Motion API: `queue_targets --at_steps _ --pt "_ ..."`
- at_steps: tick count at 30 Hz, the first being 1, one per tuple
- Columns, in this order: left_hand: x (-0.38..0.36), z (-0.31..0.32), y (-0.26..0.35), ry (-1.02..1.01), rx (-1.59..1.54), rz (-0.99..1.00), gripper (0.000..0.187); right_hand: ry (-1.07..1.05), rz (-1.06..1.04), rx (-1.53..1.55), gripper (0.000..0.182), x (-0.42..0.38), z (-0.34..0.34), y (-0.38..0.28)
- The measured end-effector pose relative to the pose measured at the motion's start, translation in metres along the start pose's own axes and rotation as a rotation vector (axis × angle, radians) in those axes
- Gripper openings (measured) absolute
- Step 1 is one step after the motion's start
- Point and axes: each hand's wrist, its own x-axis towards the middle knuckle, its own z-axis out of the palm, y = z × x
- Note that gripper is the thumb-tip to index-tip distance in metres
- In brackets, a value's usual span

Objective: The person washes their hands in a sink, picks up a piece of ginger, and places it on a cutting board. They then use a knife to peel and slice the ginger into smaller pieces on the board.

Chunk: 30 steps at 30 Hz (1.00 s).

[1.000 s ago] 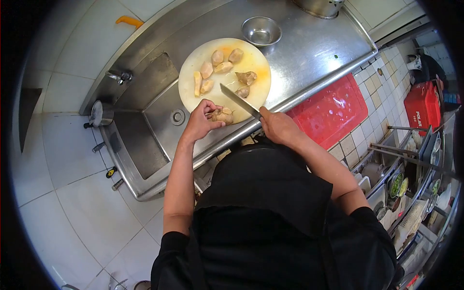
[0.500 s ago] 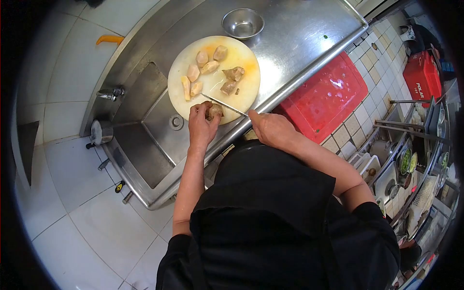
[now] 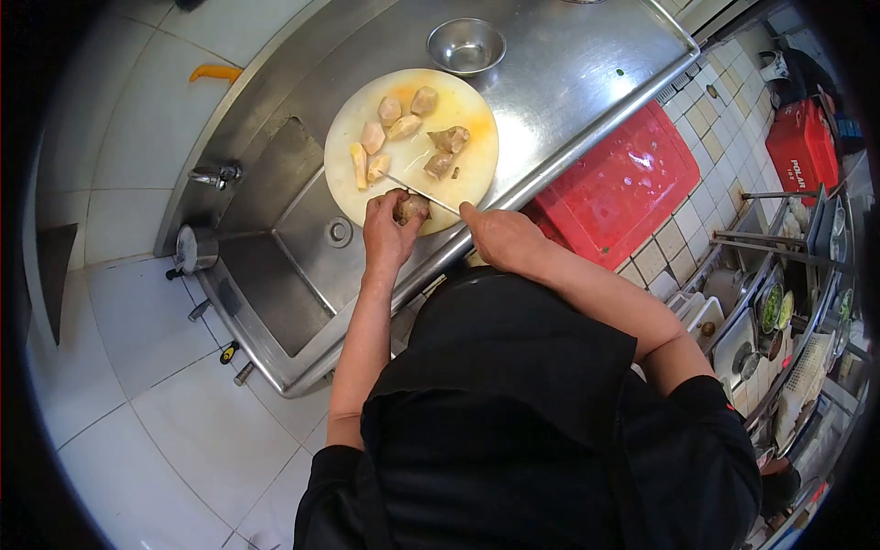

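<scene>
My left hand (image 3: 386, 225) grips a brown, rough-skinned root piece (image 3: 412, 209) at the near edge of the round white cutting board (image 3: 477, 188). The fingers of my right hand (image 3: 500, 236) are closed round the handle of a knife (image 3: 423, 193), its blade reaching left across the board, at the root piece's far side. Past the blade lie several pale peeled pieces (image 3: 373, 137) and a yellowish strip (image 3: 358, 166). Two unpeeled brown pieces (image 3: 449, 140) rest on the board's right half. The knife's handle is mostly hidden in my right hand.
The board sits on a steel sink counter (image 3: 568, 82), partly over the basin's edge. A steel bowl (image 3: 467, 47) stands behind it. A tap (image 3: 216, 174) is at left, and a red lidded bin (image 3: 619, 183) stands beyond the counter's front edge at right.
My right hand and the knife have shifted slightly left, so the blade lies closer to the root piece in my left hand. The whole view has shifted a little.
</scene>
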Motion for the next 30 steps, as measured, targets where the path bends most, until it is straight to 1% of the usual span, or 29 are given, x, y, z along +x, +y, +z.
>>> queue_targets --at_steps 3,5,6,8,12,14,15,17,18,20,21,23,26,30 --pt "0.0 0.002 -0.008 0.004 -0.067 0.01 0.043 -0.033 0.039 0.004 0.021 0.01 0.001 -0.001" --pt "0.001 -0.001 -0.014 -0.053 -0.152 -0.019 0.041 -0.067 0.072 0.031 0.022 0.012 0.0 0.0" --pt "0.002 0.001 -0.024 -0.05 -0.149 -0.012 0.041 -0.06 0.071 0.031 0.022 0.014 0.002 0.002" --pt "0.004 0.004 -0.046 -0.098 -0.416 0.021 0.039 -0.074 0.081 0.041 0.024 0.014 0.004 0.008" --pt "0.001 -0.002 -0.058 -0.102 -0.413 0.022 0.037 -0.017 0.142 0.052 0.023 0.003 -0.002 0.013" --pt "0.005 -0.001 -0.066 -0.167 -0.594 -0.027 0.042 -0.044 0.175 0.1 0.026 -0.006 -0.011 0.013" --pt "0.01 -0.003 -0.063 -0.165 -0.597 -0.025 0.042 -0.043 0.175 0.096 0.026 -0.009 -0.011 0.015" --pt "0.029 -0.01 -0.05 0.097 -0.283 -0.266 0.065 0.015 0.168 0.147 0.026 -0.016 -0.011 0.017" --pt "0.038 -0.015 -0.041 0.103 -0.288 -0.264 0.065 0.018 0.165 0.141 0.026 -0.02 -0.012 0.017" --pt "0.056 -0.022 -0.027 0.098 -0.167 -0.323 0.092 0.074 0.169 0.188 0.023 -0.028 -0.016 0.015" --pt "0.071 -0.01 -0.045 0.105 0.079 -0.22 0.106 0.073 0.162 0.18 0.023 -0.031 -0.015 0.015" --pt "0.092 -0.003 -0.047 0.108 0.069 -0.205 0.106 0.122 0.195 0.235 0.022 -0.037 -0.013 0.017" --pt "0.117 -0.002 -0.037 0.104 0.067 -0.175 0.105 0.15 0.196 0.241 0.02 -0.046 -0.012 0.019" --pt "0.151 0.005 -0.046 0.099 0.056 -0.06 0.105 0.127 0.208 0.261 0.02 -0.054 -0.007 0.022"
